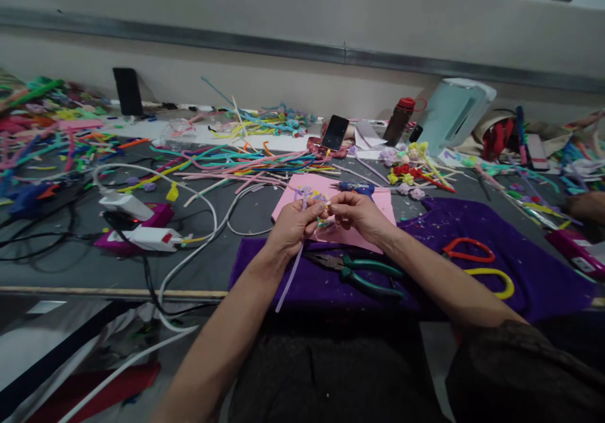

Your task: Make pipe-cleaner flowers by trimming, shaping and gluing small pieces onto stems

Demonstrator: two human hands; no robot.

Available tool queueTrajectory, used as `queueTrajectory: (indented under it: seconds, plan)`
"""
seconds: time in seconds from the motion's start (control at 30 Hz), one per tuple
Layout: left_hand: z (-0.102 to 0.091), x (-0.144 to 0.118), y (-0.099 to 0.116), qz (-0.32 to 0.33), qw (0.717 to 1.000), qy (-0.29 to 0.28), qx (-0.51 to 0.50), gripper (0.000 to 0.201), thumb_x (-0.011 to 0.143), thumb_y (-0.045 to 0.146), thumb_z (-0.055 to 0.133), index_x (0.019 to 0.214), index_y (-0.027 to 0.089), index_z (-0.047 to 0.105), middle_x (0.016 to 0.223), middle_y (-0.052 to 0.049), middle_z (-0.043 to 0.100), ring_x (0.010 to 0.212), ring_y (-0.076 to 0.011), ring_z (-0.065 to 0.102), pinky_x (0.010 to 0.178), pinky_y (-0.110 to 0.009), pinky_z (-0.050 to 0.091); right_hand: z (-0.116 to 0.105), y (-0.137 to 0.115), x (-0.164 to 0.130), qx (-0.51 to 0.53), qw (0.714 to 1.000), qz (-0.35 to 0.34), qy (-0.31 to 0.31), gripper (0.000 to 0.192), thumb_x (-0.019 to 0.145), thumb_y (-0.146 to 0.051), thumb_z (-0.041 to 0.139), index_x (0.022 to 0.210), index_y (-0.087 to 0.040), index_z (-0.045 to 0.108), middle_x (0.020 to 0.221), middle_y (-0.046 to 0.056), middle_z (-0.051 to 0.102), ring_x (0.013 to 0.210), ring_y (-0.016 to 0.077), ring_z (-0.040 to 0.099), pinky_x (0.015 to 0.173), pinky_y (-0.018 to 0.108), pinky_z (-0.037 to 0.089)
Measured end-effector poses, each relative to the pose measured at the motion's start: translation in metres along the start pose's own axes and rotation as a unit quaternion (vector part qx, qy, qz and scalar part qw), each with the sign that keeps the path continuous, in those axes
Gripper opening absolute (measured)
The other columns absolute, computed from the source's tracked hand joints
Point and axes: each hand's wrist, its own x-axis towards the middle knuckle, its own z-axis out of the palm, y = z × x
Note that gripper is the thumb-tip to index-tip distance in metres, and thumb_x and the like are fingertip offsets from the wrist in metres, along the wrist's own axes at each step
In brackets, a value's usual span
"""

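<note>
My left hand is closed around a lavender pipe cleaner, whose stem hangs down past my wrist. Small purple and yellow loops show above my left fingers. My right hand pinches at the same small piece, its fingertips meeting those of my left; what exactly lies between them is too small to make out. Beneath both hands is a pink sheet, with a blue-handled tool on it. Closer to me, green-handled pliers rest on a purple cloth.
Scissors with red and yellow handles lie at right. Colourful pipe cleaners spread behind my hands, near finished flowers. White plugs and cables fill the left. A phone, a bottle and another person's hand are also visible.
</note>
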Motion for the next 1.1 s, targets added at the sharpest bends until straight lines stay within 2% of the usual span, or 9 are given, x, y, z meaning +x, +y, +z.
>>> queueTrajectory:
  seconds: [0.27,0.5,0.63,0.77,0.93,1.1]
  plan:
    - [0.008,-0.001,0.000,0.015,1.000,0.015,-0.014,0.029,0.065,0.037,0.071,0.067,0.012,0.056,0.057,0.002,0.056,0.032,0.0016,0.026,0.033,-0.017,0.010,0.009,0.002,-0.001,0.004,0.998,-0.046,0.049,0.023,0.062,-0.035,0.073,0.069,-0.017,0.059,0.053,-0.006,0.052,0.041,0.0044,0.041,0.039,0.018,0.029]
    - [0.009,-0.002,-0.002,0.019,1.000,0.020,-0.011,0.032,0.064,0.038,0.072,0.072,0.013,0.054,0.060,0.003,0.057,0.033,0.0014,0.029,0.032,-0.016,0.014,0.010,0.000,-0.003,-0.004,0.997,-0.060,0.045,0.020,0.065,-0.032,0.071,0.070,-0.016,0.060,0.055,-0.005,0.053,0.043,0.0046,0.042,0.039,0.018,0.029]
    - [0.009,-0.003,-0.003,0.013,1.000,0.025,0.008,0.033,0.062,0.039,0.073,0.069,0.013,0.053,0.058,0.003,0.057,0.033,0.0011,0.031,0.033,-0.015,0.017,0.007,-0.002,-0.004,-0.016,0.998,-0.050,0.020,0.019,0.068,-0.033,0.067,0.071,-0.017,0.057,0.056,-0.005,0.055,0.045,0.0067,0.047,0.040,0.018,0.033]
    - [0.008,-0.003,-0.005,0.008,1.000,0.017,0.022,0.032,0.064,0.040,0.070,0.068,0.012,0.054,0.061,0.001,0.060,0.034,0.0007,0.032,0.033,-0.015,0.020,0.002,-0.007,-0.006,-0.095,0.994,-0.059,0.017,0.017,0.071,-0.031,0.064,0.072,-0.016,0.056,0.056,-0.004,0.055,0.044,0.0074,0.049,0.038,0.018,0.034]
    - [0.005,-0.002,-0.007,0.001,1.000,-0.001,0.031,0.032,0.067,0.041,0.069,0.067,0.011,0.056,0.057,0.000,0.057,0.033,0.0006,0.031,0.033,-0.017,0.017,0.000,-0.010,-0.012,-0.222,0.969,-0.103,-0.020,0.013,0.075,-0.029,0.060,0.074,-0.016,0.059,0.057,-0.004,0.055,0.045,0.0069,0.049,0.039,0.018,0.035]
    - [0.004,-0.003,-0.007,-0.008,0.999,-0.024,0.033,0.031,0.067,0.039,0.069,0.066,0.011,0.057,0.057,0.000,0.058,0.033,-0.0002,0.032,0.034,-0.018,0.015,-0.003,-0.012,-0.017,-0.290,0.950,-0.115,-0.034,0.014,0.078,-0.029,0.058,0.081,-0.016,0.062,0.056,-0.003,0.056,0.045,0.0075,0.050,0.041,0.019,0.036]
